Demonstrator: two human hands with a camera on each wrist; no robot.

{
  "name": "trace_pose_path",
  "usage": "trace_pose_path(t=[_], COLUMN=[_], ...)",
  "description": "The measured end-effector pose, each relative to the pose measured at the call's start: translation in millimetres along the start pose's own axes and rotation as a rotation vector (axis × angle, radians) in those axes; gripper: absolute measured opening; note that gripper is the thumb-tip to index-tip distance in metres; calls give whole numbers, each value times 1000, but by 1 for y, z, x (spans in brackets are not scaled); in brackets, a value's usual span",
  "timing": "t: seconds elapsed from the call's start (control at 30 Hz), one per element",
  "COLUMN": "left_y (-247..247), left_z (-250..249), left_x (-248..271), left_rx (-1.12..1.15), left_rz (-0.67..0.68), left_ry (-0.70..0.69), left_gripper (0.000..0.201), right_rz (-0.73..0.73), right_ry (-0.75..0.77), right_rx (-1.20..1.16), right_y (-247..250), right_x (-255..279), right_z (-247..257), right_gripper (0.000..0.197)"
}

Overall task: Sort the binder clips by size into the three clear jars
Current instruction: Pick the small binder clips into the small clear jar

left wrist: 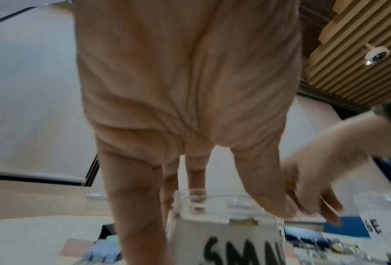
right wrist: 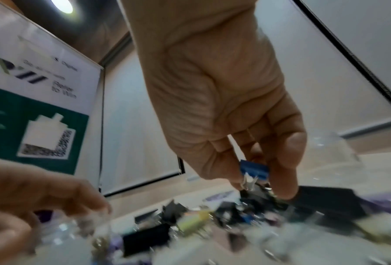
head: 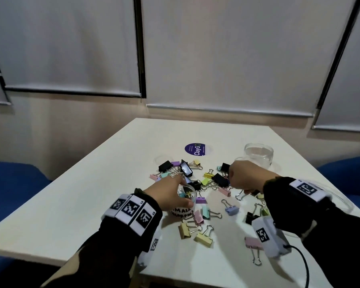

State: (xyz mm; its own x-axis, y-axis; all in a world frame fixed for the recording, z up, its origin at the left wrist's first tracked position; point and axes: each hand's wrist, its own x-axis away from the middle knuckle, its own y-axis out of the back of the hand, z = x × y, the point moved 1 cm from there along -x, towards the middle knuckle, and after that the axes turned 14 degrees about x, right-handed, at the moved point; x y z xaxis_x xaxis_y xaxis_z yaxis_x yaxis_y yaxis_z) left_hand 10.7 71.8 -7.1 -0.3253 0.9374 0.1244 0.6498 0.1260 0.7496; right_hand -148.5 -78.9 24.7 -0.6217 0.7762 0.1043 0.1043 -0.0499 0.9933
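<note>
Many coloured binder clips (head: 204,181) lie scattered over the middle of the white table (head: 92,204). My left hand (head: 181,190) grips the rim of the small clear jar (head: 186,206), which is labelled "SMALL" (left wrist: 235,247) and holds a few small clips. In the left wrist view my thumb and fingers (left wrist: 133,197) wrap the jar's top. My right hand (head: 232,179) hovers over the pile just right of the jar. In the right wrist view it (right wrist: 257,181) pinches a small blue binder clip (right wrist: 254,169) between thumb and fingers.
A larger clear jar (head: 258,156) stands at the back right, its label ending in "GE" (left wrist: 380,226). A round purple sticker (head: 195,149) lies behind the pile. Blue seats (head: 13,183) flank the table. A cable (head: 303,265) trails from my right wrist.
</note>
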Motion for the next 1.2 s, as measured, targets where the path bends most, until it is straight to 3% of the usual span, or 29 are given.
trace_pose_path(t=[0.23, 0.3, 0.37, 0.47, 0.57, 0.67, 0.9, 1.03, 1.2], left_y=[1, 0, -1, -2, -2, -1, -2, -1, 2], left_z=[2, 3, 4, 5, 4, 3, 3, 3, 1], left_x=[2, 2, 1, -1, -1, 0, 2, 2, 0], left_rx=[-17, -21, -27, -29, -31, -35, -37, -32, -39], left_rz=[-73, -78, -82, -79, -81, -79, -79, -74, -50], left_ry=[26, 32, 34, 35, 29, 31, 39, 39, 45], left_gripper=[69, 71, 73, 73, 73, 73, 72, 72, 72], right_rz=[4, 48, -6, -156, -105, -52, -5, -92, -91], right_ry=[231, 262, 222, 54, -37, -79, -45, -22, 19], right_rx=[-590, -670, -693, -552, -169, -12, -299, -163, 36], right_y=[8, 4, 2, 1, -8, -20, -26, -27, -28], right_x=[-1, -5, -14, -36, -48, -50, -59, -62, -72], right_z=[64, 70, 63, 29, -2, -15, -19, -17, -9], right_gripper=[16, 13, 10, 6, 15, 9, 46, 39, 33])
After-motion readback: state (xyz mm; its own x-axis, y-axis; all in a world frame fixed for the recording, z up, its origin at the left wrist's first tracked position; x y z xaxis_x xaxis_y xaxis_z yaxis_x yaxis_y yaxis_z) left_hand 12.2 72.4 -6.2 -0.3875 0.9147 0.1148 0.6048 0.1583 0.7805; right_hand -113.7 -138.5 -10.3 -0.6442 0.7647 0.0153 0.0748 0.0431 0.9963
